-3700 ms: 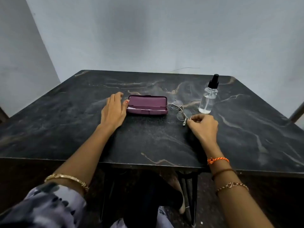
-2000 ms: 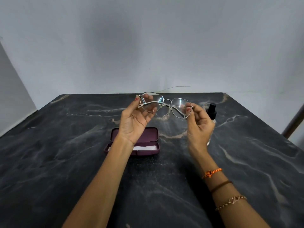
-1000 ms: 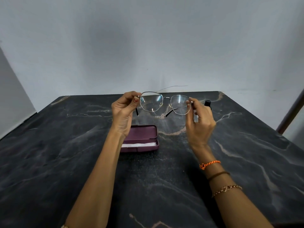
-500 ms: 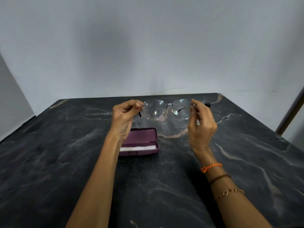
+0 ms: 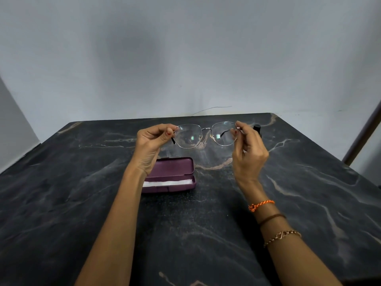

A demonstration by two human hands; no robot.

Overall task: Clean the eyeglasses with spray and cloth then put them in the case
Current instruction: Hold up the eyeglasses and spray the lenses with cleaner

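Head view: I hold the eyeglasses [image 5: 206,134] up above the desk [image 5: 61,193], lenses facing me and the frame level. My left hand [image 5: 151,144] has its grip pinched together on the left end of the frame, at the hinge; a dark temple tip shows just below my thumb. My right hand [image 5: 248,149] has its grip pinched together on the right end of the frame in the same way. Both lenses carry small bright reflections.

The case [image 5: 171,175] lies open on the desk, below the eyeglasses and partly behind my left wrist. A white cloth [image 5: 169,183] lies inside its near half. The lid stands tilted back on the far side.

The spray bottle [image 5: 257,127] stands behind my right hand; only its black cap shows. I wear 3 bracelets [image 5: 268,217] on my right wrist.
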